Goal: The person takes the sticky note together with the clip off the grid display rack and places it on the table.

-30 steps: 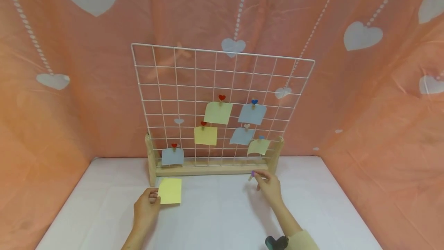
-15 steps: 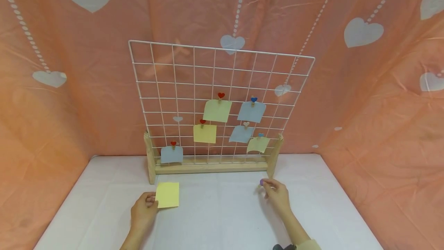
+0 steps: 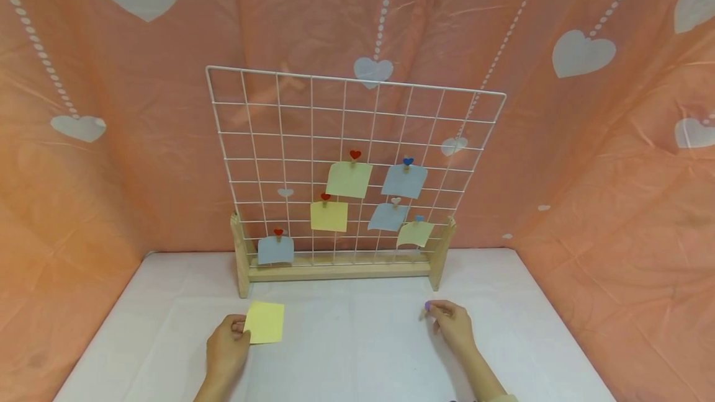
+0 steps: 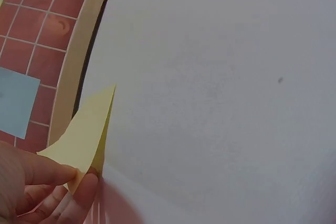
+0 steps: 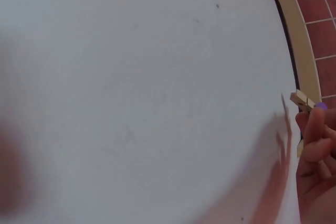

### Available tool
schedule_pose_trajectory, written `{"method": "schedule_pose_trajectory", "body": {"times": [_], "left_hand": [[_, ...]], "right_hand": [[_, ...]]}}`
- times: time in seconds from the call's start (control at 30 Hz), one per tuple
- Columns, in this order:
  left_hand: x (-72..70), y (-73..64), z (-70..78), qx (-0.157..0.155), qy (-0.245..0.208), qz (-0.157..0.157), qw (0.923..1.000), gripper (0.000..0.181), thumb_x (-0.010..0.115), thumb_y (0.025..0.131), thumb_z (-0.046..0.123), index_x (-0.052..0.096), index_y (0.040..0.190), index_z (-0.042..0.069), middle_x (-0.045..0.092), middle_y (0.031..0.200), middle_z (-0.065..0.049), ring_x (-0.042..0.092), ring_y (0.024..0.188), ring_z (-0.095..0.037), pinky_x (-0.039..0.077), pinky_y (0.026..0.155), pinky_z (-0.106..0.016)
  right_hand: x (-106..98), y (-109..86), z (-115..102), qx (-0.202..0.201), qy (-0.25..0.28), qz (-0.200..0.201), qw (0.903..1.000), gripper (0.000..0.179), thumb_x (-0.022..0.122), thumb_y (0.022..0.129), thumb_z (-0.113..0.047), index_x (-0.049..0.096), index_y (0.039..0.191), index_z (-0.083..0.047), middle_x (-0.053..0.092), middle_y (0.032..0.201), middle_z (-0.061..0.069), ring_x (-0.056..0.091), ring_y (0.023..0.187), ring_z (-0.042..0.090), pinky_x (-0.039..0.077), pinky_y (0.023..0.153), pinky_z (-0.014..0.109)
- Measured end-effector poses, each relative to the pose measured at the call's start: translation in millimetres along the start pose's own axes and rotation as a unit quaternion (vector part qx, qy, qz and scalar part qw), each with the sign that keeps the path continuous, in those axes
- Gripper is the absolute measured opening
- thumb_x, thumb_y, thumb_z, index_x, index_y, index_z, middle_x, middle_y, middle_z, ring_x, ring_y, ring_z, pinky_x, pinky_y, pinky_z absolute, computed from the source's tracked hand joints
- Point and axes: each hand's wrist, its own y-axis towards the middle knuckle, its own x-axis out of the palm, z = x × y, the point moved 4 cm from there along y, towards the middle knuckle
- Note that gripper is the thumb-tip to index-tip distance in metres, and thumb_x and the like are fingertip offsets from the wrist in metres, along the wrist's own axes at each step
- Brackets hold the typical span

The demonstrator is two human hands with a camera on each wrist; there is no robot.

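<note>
A yellow sticky note (image 3: 265, 322) is pinched along its left edge by my left hand (image 3: 226, 349), in front of the rack's left foot. The left wrist view shows thumb and finger on the note's corner, the sheet (image 4: 86, 124) slightly bent. My right hand (image 3: 455, 327) pinches a small wooden clothespin (image 5: 303, 100) with a purple top (image 3: 428, 306), in front of the rack's right foot. Behind both hands stands a white wire grid (image 3: 357, 110), with several notes clipped on it by heart-topped clothespins, among them a pale blue note (image 3: 275, 250) at lower left.
The grid sits in a wooden base (image 3: 341, 272) at the back of the white table (image 3: 346, 352). An orange curtain (image 3: 586, 160) with white hearts encloses the back and sides. A green note (image 3: 415, 234) hangs low on the grid's right side.
Both hands have drawn back from the rack toward me, the right one also shifting to the right. The note and the clothespin have moved with them. The camera view has tilted slightly.
</note>
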Motion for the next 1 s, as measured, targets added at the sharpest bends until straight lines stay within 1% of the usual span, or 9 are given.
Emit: {"method": "schedule_pose_trajectory", "body": {"times": [0.13,0.2,0.33,0.4,0.53,0.63,0.77,0.9,1.0], "left_hand": [[-0.4,0.4,-1.8,0.006,0.008,0.003,0.9999,0.029,0.059,0.077,-0.006,0.06,0.105,-0.013,0.063,0.079,-0.015,0.061,0.071,-0.022,0.045,0.061,-0.028],[-0.6,0.4,-2.9,0.007,0.007,-0.001,0.9999,0.029,0.059,0.077,-0.006,0.059,0.105,-0.014,0.062,0.078,-0.015,0.06,0.069,-0.022,0.044,0.059,-0.027],[-0.8,-0.2,-5.8,0.002,0.026,-0.01,0.9996,0.031,0.06,0.077,-0.004,0.058,0.106,-0.014,0.061,0.076,-0.013,0.056,0.067,-0.021,0.042,0.055,-0.028],[-0.4,-0.3,-7.3,-0.001,0.037,-0.017,0.9992,0.032,0.061,0.077,-0.002,0.057,0.107,-0.014,0.06,0.076,-0.013,0.055,0.067,-0.022,0.041,0.054,-0.029],[-0.4,0.2,-9.5,-0.004,0.056,-0.017,0.9983,0.035,0.064,0.077,0.0,0.057,0.108,-0.013,0.06,0.081,-0.016,0.057,0.072,-0.026,0.042,0.055,-0.031],[-1.4,0.5,-9.6,-0.004,0.062,-0.016,0.9979,0.037,0.066,0.076,0.002,0.056,0.109,-0.013,0.059,0.085,-0.02,0.058,0.076,-0.029,0.044,0.058,-0.034],[-2.5,0.2,-8.8,-0.008,0.066,-0.02,0.9976,0.042,0.067,0.077,0.004,0.054,0.112,-0.015,0.058,0.091,-0.025,0.058,0.08,-0.034,0.047,0.062,-0.04],[-3.3,0.3,-7.8,-0.008,0.072,-0.025,0.997,0.048,0.069,0.077,0.007,0.05,0.115,-0.017,0.056,0.097,-0.03,0.058,0.083,-0.039,0.049,0.066,-0.045],[-4.0,0.7,-7.3,-0.005,0.078,-0.029,0.9965,0.049,0.068,0.078,0.009,0.049,0.116,-0.016,0.056,0.098,-0.03,0.058,0.083,-0.038,0.049,0.065,-0.045]], "right_hand": [[0.2,-0.4,3.4,0.009,-0.003,-0.003,1.0,0.025,0.059,0.091,-0.011,0.066,0.109,0.005,0.068,0.07,0.005,0.05,0.046,0.01,0.034,0.04,0.019],[0.2,-0.4,5.0,0.014,-0.003,-0.002,0.9999,0.026,0.058,0.091,-0.011,0.066,0.109,0.006,0.066,0.067,0.004,0.049,0.046,0.009,0.035,0.04,0.018],[0.1,-1.1,8.1,0.022,-0.011,-0.001,0.9997,0.028,0.057,0.092,-0.012,0.064,0.111,0.007,0.063,0.06,0.002,0.044,0.042,0.008,0.035,0.039,0.018],[0.5,-0.9,10.1,0.023,-0.016,0.002,0.9996,0.029,0.058,0.092,-0.013,0.065,0.111,0.007,0.062,0.059,0.001,0.043,0.042,0.007,0.035,0.039,0.018],[2.0,0.4,13.0,0.019,-0.031,0.015,0.9992,0.027,0.06,0.091,-0.017,0.067,0.108,0.004,0.06,0.056,-0.001,0.043,0.043,0.008,0.035,0.041,0.018],[3.4,1.3,14.1,0.011,-0.048,0.025,0.9985,0.026,0.062,0.091,-0.018,0.069,0.105,0.003,0.06,0.056,-0.002,0.046,0.047,0.009,0.036,0.045,0.019],[3.8,1.3,13.2,0.0,-0.064,0.037,0.9973,0.024,0.065,0.089,-0.017,0.071,0.101,0.003,0.065,0.063,0.0,0.053,0.052,0.009,0.039,0.05,0.02],[2.6,1.3,10.1,-0.009,-0.083,0.046,0.9954,0.021,0.067,0.086,-0.014,0.071,0.098,0.003,0.067,0.065,0.002,0.055,0.051,0.009,0.041,0.05,0.02],[1.5,1.3,6.6,-0.013,-0.097,0.047,0.9941,0.021,0.064,0.087,-0.012,0.069,0.099,0.004,0.067,0.066,0.004,0.056,0.052,0.01,0.043,0.05,0.022]]}}
